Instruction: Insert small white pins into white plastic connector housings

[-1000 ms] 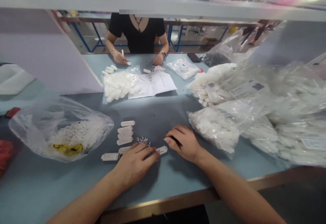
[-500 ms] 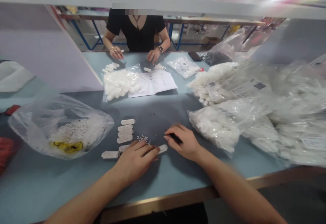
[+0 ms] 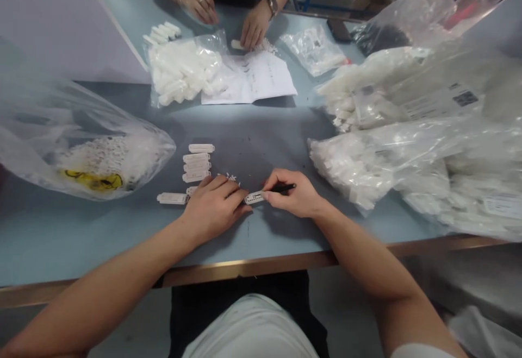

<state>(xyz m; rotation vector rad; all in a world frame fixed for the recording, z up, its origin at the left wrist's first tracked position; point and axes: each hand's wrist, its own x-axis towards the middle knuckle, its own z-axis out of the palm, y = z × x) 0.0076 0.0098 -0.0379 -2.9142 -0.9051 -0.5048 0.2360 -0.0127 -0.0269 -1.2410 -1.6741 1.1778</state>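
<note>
White strip (image 3: pixel 254 197) touches left hand (image 3: pixel 214 210); right hand (image 3: pixel 297 196) grips black tool (image 3: pixel 283 188).

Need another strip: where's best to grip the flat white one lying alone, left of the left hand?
Probably pinch the white strip across its two long edges at mid-length, from above: it lies flat on the table, clear of the left hand.
</note>
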